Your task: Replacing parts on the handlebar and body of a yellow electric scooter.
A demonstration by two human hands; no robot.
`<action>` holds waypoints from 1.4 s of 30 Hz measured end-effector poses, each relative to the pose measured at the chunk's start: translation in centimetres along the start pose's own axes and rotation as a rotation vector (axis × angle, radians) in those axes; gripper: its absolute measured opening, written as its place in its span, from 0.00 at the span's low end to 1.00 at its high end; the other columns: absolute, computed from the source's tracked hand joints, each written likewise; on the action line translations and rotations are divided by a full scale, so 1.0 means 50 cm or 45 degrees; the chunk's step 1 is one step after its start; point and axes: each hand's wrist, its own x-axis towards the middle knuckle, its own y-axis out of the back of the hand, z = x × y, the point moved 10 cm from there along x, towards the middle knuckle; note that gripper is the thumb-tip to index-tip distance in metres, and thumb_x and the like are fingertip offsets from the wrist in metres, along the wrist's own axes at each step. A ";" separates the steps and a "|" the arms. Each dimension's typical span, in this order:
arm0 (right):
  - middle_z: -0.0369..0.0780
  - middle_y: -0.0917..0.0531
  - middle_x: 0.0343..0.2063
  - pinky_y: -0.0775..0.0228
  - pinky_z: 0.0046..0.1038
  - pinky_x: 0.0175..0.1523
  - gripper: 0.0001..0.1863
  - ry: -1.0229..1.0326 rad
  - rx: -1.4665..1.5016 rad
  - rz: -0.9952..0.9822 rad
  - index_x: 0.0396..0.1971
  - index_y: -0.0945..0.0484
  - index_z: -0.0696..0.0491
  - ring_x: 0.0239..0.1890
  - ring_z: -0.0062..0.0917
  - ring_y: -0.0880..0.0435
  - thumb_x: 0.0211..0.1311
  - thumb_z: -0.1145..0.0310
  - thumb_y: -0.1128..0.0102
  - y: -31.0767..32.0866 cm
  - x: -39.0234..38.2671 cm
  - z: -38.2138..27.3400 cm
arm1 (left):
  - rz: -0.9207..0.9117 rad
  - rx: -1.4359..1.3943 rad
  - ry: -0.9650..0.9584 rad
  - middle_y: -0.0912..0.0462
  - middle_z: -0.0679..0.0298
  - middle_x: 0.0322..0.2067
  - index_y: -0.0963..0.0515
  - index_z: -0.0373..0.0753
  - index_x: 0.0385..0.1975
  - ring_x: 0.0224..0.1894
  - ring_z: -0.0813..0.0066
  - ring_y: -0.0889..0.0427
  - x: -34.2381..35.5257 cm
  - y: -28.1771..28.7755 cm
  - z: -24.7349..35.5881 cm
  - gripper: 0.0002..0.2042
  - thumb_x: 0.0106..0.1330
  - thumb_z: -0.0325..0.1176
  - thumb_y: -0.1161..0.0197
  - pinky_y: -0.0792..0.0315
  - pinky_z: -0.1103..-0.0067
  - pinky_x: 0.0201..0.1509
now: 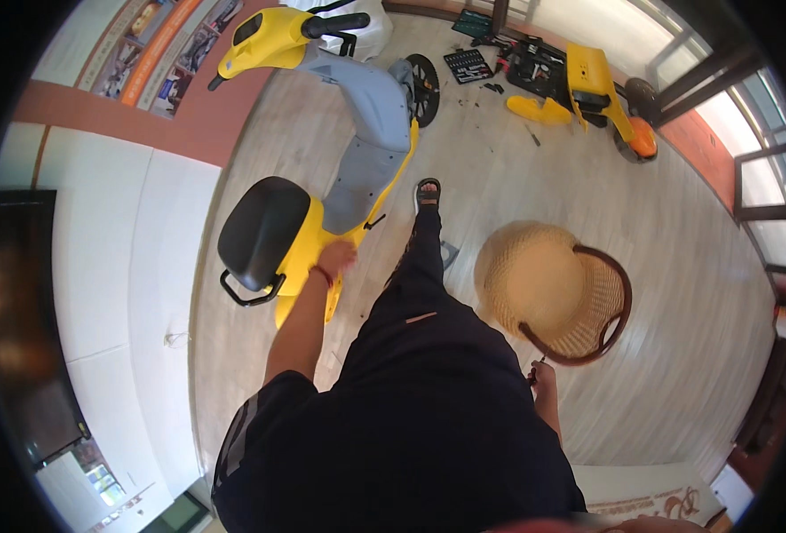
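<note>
Yellow-and-grey scooter [349,195] at left edge of pale floor [695,293]: left hand [338,258], grip unclear, seemingly steadies it; right hand [546,380] grasps slim dark tool [531,377]

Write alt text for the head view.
A left hand is at the side of a yellow scooter, and the right hand grips a small dark tool beside a woven chair. Beyond, open tool cases and yellow parts lie on the floor.

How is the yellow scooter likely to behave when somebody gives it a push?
The yellow scooter would probably roll, since it has a black wheel at the front. It is likely rather heavy, given its size and thick seat. Pushed sideways, it might tip, as it looks long and narrow.
</note>
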 end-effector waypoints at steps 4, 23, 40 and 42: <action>0.36 0.31 0.15 0.40 0.30 0.18 0.09 0.139 -0.027 -0.067 0.22 0.31 0.53 0.14 0.26 0.31 0.61 0.71 0.46 -0.104 0.016 -0.210 | 0.796 -1.941 0.279 0.23 0.52 0.49 0.29 0.30 0.48 0.51 0.59 0.24 0.278 0.388 -0.032 0.21 0.74 0.46 0.55 0.29 0.67 0.54; 0.37 0.32 0.17 0.37 0.31 0.23 0.09 0.121 -0.699 -0.014 0.24 0.32 0.55 0.16 0.25 0.31 0.63 0.72 0.46 -0.438 0.008 -0.941 | 1.332 -2.290 0.241 0.27 0.55 0.56 0.38 0.39 0.62 0.56 0.57 0.25 0.537 0.751 0.022 0.24 0.73 0.47 0.51 0.30 0.60 0.61; 0.32 0.34 0.16 0.40 0.24 0.19 0.08 0.435 -0.877 -0.251 0.24 0.33 0.51 0.14 0.19 0.34 0.59 0.70 0.44 -0.505 0.107 -1.557 | 1.442 -1.925 0.729 0.22 0.49 0.46 0.36 0.34 0.59 0.47 0.55 0.20 0.528 0.729 0.051 0.32 0.72 0.59 0.63 0.26 0.61 0.53; 0.32 0.34 0.16 0.40 0.24 0.20 0.08 0.475 -0.886 -0.328 0.24 0.33 0.51 0.14 0.19 0.34 0.59 0.70 0.44 -0.562 0.083 -1.580 | 1.388 -1.845 0.855 0.22 0.49 0.47 0.36 0.33 0.59 0.47 0.55 0.20 0.517 0.716 0.062 0.32 0.72 0.58 0.61 0.26 0.62 0.53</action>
